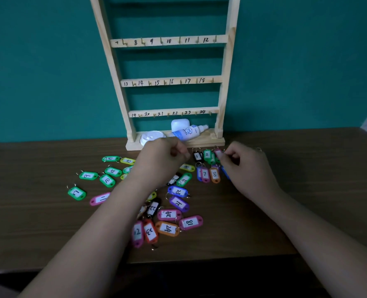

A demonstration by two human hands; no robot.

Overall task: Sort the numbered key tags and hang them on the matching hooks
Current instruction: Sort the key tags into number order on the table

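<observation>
The key tags (167, 228) lie scattered flat on the desk (286, 201) in front of the wooden rack (226, 72), whose numbered hooks (215, 39) all look bare. A few low numbers sit in a tidier cluster just before the rack's base, among them a black tag (197, 156) marked 1 and a green tag (207, 154) marked 2. The right hand (245, 166) pinches a pink tag (218, 154) by its end between thumb and fingertips, right beside that cluster; its number is not readable. The left hand (161, 160) hovers near the base with fingers curled in, and I cannot tell whether it holds anything. These tags look like light, stiff plastic, smooth enough to skid on the desk if nudged, so each is probably best lifted by a pinch across the flat body. The thin split ring (155, 247) on each tag is likely what has to slip over a hook, so gripping the body and leaving the ring free should help. Rings of neighbouring tags may tangle where the pile is dense.
</observation>
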